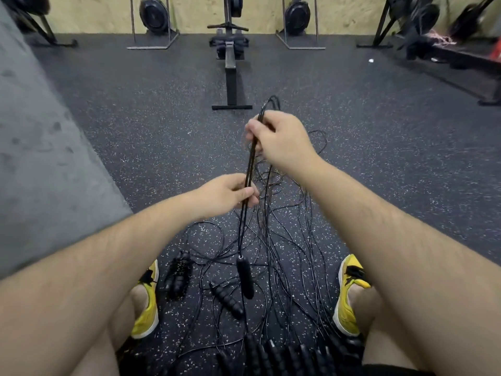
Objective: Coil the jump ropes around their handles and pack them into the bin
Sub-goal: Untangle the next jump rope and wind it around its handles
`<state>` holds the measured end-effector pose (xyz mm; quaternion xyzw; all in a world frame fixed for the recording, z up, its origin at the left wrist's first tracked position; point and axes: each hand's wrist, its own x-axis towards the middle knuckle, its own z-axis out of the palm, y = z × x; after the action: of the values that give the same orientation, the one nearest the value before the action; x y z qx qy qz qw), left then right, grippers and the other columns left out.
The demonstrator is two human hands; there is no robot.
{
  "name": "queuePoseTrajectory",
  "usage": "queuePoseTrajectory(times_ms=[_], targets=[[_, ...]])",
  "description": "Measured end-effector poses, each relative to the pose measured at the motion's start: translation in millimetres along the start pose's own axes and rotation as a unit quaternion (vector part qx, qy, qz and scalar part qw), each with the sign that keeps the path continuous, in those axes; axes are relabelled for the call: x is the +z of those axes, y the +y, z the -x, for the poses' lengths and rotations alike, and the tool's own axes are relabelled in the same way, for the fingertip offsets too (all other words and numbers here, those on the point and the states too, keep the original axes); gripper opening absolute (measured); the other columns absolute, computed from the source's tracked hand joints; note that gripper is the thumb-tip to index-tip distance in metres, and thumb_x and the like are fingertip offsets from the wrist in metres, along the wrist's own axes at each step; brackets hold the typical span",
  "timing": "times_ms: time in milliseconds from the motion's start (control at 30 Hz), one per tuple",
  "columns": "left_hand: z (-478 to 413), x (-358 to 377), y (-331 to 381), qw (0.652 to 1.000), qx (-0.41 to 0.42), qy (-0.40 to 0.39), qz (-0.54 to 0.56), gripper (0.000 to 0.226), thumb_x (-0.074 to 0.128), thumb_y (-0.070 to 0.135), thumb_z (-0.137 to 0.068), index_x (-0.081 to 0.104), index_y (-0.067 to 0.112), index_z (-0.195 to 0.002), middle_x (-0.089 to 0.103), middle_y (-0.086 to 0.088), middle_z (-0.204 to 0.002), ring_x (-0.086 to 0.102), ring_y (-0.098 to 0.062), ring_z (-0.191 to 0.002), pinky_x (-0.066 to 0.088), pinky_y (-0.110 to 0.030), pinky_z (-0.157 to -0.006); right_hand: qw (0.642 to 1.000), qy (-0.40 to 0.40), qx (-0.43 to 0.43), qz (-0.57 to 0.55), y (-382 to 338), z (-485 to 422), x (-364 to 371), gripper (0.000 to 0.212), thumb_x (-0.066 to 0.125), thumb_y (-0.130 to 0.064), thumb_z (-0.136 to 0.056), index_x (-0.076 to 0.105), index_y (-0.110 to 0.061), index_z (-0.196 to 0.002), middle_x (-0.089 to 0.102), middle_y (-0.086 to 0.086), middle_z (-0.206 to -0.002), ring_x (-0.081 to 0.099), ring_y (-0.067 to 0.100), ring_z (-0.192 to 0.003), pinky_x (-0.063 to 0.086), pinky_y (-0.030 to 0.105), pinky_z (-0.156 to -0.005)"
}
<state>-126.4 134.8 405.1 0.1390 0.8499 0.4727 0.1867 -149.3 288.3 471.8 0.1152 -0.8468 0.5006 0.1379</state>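
The floor (135,126) was the biggest thing, dark with little white dots. A big gray block (40,158) stood at 9 o'clock. A rower (230,63) sat far off at 12 o'clock.

A messy pile of ropes (292,240) lay on the floor from the middle down to 6 o'clock. They were thin, black and all mixed up. The person sat with legs apart, so the pile was easy to reach. One yellow shoe (146,308) was at 7 o'clock and the other shoe (347,294) at 5 o'clock.

One rope (250,158) was lifted up out of the mess. The right hand (282,139) was just above the middle, with its fingers (253,128) curled round the folded rope. The left hand (225,194) was lower, toward 7 o'clock of the right one, and it pinched the same rope. The rope was pulled straight between them. I think that was to get it free of the others before winding it.

The rope's handle (245,278) hung down at 6 o'clock, near the floor. A bundle (179,275) at 7 o'clock looked wound up already. More handles (284,354) lay in a row at the very bottom. A loose grip (226,299) lay beside the hanging handle.

I could not see the bin. Most ropes looked not yet wound.
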Motion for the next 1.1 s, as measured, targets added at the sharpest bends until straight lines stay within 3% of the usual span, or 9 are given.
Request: queuePoseTrajectory(times_ms=[167, 267, 400, 500, 600, 767, 867, 1000, 1100], targets=[[2, -4, 3, 0.997, 0.003, 0.073, 0.003, 0.021, 0.047, 0.011, -0.106, 0.063, 0.011, -0.092, 0.076, -0.005, -0.089, 0.074, -0.027, -0.098, 0.060, -0.036, -0.087, 1.000, -0.026, 0.005, 0.004, 0, -3, -13, 0.027, 0.057, -0.032, -0.098, 0.066, -0.007, -0.097, 0.056, 0.001, -0.074, 0.052, 0.013, -0.068, 0.046, 0.036, -0.063], [5, -13, 19, 0.991, 0.060, 0.119, -0.012, 0.019, 0.049, 0.012, -0.104, 0.065, 0.012, -0.094, 0.075, -0.004, -0.090, 0.074, -0.024, -0.091, 0.060, -0.037, -0.083, 0.987, -0.141, 0.063, -0.039, 6, 4, -19, 0.008, 0.061, -0.016, -0.090, 0.065, -0.015, -0.097, 0.067, 0.006, -0.088, 0.061, 0.016, -0.075, 0.053, 0.035, -0.062], [5, -29, 40, 0.964, 0.144, 0.204, -0.097, 0.019, 0.053, 0.029, -0.094, 0.068, 0.022, -0.085, 0.069, -0.005, -0.090, 0.068, -0.031, -0.088, 0.056, -0.050, -0.086, 0.964, -0.242, 0.103, -0.035, 12, 18, -13, 0.041, 0.071, -0.009, -0.073, 0.056, -0.017, -0.111, 0.065, 0.009, -0.100, 0.065, 0.019, -0.075, 0.057, 0.030, -0.063], [7, -34, 53, 0.954, 0.169, 0.232, -0.093, 0.019, 0.054, 0.030, -0.095, 0.066, 0.035, -0.082, 0.066, -0.011, -0.098, 0.067, -0.023, -0.084, 0.056, -0.042, -0.085, 0.967, -0.241, 0.079, 0.017, 9, 28, -1, 0.028, 0.078, -0.023, -0.084, 0.058, -0.021, -0.103, 0.063, -0.005, -0.089, 0.060, 0.008, -0.069, 0.048, 0.020, -0.060], [10, -36, 63, 0.950, 0.183, 0.249, -0.054, 0.020, 0.055, 0.019, -0.102, 0.070, 0.023, -0.089, 0.068, -0.008, -0.095, 0.060, -0.009, -0.068, 0.050, -0.017, -0.065, 0.979, -0.190, 0.047, 0.063, 12, 29, 16, 0.014, 0.063, -0.035, -0.095, 0.059, -0.023, -0.089, 0.069, -0.004, -0.082, 0.066, 0.013, -0.072, 0.055, 0.035, -0.071], [12, -40, 59, 0.954, 0.200, 0.220, 0.030, 0.021, 0.053, 0.023, -0.104, 0.071, 0.014, -0.112, 0.067, -0.008, -0.092, 0.059, -0.010, -0.074, 0.053, -0.021, -0.066, 0.987, -0.154, 0.028, 0.031, 7, 25, 19, 0.013, 0.048, -0.024, -0.102, 0.061, -0.024, -0.105, 0.072, 0.004, -0.101, 0.072, 0.016, -0.079, 0.058, 0.042, -0.080], [3, -38, 42, 0.966, 0.154, 0.200, 0.058, 0.021, 0.049, 0.016, -0.103, 0.066, 0.018, -0.116, 0.068, 0.002, -0.097, 0.061, -0.009, -0.082, 0.052, -0.028, -0.070, 0.994, -0.099, -0.015, 0.049, 3, 21, 12, 0.017, 0.044, -0.019, -0.104, 0.061, -0.018, -0.099, 0.071, 0.005, -0.080, 0.063, 0.004, -0.059, 0.050, 0.030, -0.061], [-10, -32, 22, 0.996, 0.014, 0.085, 0.031, 0.037, 0.053, 0.004, -0.072, 0.067, 0.018, -0.104, 0.076, 0.010, -0.085, 0.067, -0.016, -0.091, 0.050, -0.027, -0.064, 0.998, -0.039, -0.031, 0.032, 0, 14, 4, 0.018, 0.049, -0.018, -0.100, 0.063, -0.015, -0.090, 0.065, 0.001, -0.069, 0.063, 0.018, -0.061, 0.053, 0.038, -0.068], [-5, -10, 6, 0.997, 0.001, 0.028, -0.070, 0.019, 0.058, 0.009, -0.095, 0.072, 0.021, -0.101, 0.074, 0.008, -0.084, 0.059, -0.013, -0.073, 0.049, -0.034, -0.066, 0.998, -0.026, -0.044, 0.023, -3, 14, -2, 0.017, 0.051, -0.017, -0.100, 0.062, -0.016, -0.087, 0.063, -0.004, -0.069, 0.063, 0.021, -0.062, 0.052, 0.035, -0.065]])
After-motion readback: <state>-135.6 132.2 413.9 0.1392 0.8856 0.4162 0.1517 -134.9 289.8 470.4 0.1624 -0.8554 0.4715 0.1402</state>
